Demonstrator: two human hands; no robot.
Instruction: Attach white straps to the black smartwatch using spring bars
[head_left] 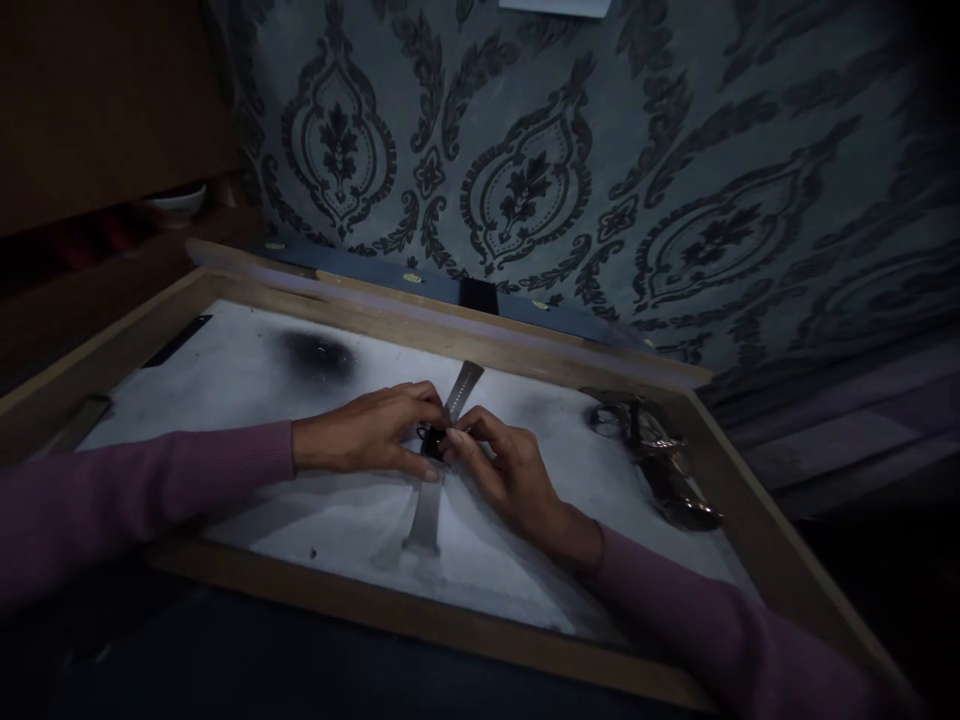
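A wristwatch [433, 443] with a dark case lies between my hands over the white surface. One grey strap half with a row of holes points away from me, the other half towards me. My left hand [379, 428] reaches in from the left, its fingers and thumb closed about the case's left side. From the right, my right hand [508, 470] pinches at the case's right edge, near the far strap. The fingertips cover part of the case, so any small part between them cannot be made out.
A wooden frame [450, 350] rims the white board [525, 560]. Dark, shiny tangled items [660, 460] lie at its right side. A thin dark strip [176, 341] lies at the far left corner, with a dark smudge nearby. Patterned wallpaper rises behind; a bowl [178, 205] sits on a shelf.
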